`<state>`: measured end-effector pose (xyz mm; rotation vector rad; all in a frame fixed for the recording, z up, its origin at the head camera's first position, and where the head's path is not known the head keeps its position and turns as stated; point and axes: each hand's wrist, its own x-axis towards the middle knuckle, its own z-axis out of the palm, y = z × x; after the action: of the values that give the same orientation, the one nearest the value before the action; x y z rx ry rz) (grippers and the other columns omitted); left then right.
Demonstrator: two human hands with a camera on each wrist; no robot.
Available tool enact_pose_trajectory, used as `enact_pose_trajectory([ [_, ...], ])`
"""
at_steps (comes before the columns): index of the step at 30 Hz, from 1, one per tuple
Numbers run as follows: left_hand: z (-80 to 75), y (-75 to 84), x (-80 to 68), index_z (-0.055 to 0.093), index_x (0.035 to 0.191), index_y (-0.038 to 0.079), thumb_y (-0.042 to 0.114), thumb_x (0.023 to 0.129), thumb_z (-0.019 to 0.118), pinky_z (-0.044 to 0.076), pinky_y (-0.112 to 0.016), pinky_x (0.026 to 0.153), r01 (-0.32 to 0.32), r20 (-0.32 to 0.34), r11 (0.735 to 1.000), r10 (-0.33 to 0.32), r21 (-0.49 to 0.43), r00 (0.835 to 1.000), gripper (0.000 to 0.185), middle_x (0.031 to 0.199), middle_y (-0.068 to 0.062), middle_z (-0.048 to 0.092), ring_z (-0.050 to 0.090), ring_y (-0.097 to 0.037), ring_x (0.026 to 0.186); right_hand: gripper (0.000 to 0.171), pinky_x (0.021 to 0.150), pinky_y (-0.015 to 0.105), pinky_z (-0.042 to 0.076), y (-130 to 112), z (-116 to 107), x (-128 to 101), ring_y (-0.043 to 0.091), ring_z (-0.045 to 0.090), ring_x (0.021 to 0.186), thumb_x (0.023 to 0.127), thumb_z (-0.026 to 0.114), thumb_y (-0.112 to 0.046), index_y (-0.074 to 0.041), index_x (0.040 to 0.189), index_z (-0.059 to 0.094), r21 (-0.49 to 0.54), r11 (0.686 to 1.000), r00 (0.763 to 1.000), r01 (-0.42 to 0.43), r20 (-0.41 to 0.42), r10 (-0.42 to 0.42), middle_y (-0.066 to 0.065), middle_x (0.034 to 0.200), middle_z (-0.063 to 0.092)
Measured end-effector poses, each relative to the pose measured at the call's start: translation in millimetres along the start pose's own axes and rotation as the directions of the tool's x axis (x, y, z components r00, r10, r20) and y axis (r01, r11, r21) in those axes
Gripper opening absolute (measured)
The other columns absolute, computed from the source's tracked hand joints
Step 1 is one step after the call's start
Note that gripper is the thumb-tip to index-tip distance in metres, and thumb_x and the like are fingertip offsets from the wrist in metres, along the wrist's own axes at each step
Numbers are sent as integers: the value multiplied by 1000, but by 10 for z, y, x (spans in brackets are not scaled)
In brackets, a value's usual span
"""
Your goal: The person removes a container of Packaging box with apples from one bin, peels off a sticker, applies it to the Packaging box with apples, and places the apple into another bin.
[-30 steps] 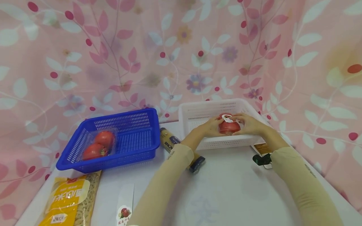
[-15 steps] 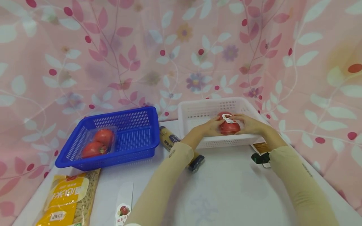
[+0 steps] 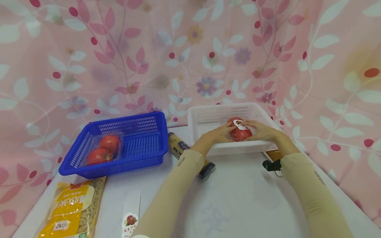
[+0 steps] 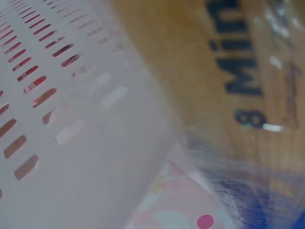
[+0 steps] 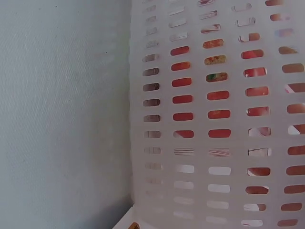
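Note:
Inside the white perforated basket (image 3: 221, 151) sits a pack of red fruit (image 3: 241, 135), with a white fruit-print label on top. My left hand (image 3: 221, 134) holds it from the left, and my right hand (image 3: 262, 131) holds it from the right, fingertips at the label's edges. Both wrists cross the basket's front rim. In the right wrist view, red fruit (image 5: 219, 114) shows through the slots of the basket wall (image 5: 195, 152); neither hand appears there. The left wrist view has the basket wall (image 4: 109, 138) beside a spaghetti pack (image 4: 219, 62).
A blue basket (image 3: 151, 161) at left holds a clear pack of two tomatoes (image 3: 99, 156). In front lie a yellow pasta bag (image 3: 71, 208) and a white label strip (image 3: 131, 205). The spaghetti pack (image 3: 177, 147) lies under my left forearm, a brown packet (image 3: 274, 154) by the right wrist.
Both hands stay around the red fruit pack and have hardly moved. The right forearm has shifted slightly left, and the label lies a little flatter against the pack.

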<state>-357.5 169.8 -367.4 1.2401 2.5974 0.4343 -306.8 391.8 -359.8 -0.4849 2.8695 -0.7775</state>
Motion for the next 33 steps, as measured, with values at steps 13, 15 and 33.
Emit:
enact_pose_trajectory([
  [13, -65, 17, -197, 36, 141, 11, 36, 88, 60, 25, -35, 107, 51, -45, 999, -52, -18, 998, 64, 146, -8, 31, 27, -21, 133, 59, 99, 64, 18, -65, 82, 65, 45, 26, 125, 85, 61, -37, 1, 129, 49, -143, 988, 985, 66, -149, -87, 28, 135, 37],
  [15, -90, 32, -247, 37, 139, 8, 34, 88, 59, 23, -33, 107, 56, -47, 998, -56, -16, 997, 61, 144, -8, 34, 28, -20, 133, 51, 100, 62, 19, -90, 103, 54, 44, 30, 123, 87, 61, -31, 3, 124, 53, -165, 983, 974, 82, -197, -115, 28, 131, 43],
  [33, -369, -13, -882, 58, 120, 13, 26, 91, 55, 39, -27, 94, -41, -233, 964, 105, 262, 967, 32, 121, -2, 56, 50, -16, 113, 20, 84, 51, 42, -629, 258, -12, 37, 53, 92, 85, 61, -11, 2, 99, 66, -298, 945, 838, 134, -476, -268, 20, 95, 65],
])
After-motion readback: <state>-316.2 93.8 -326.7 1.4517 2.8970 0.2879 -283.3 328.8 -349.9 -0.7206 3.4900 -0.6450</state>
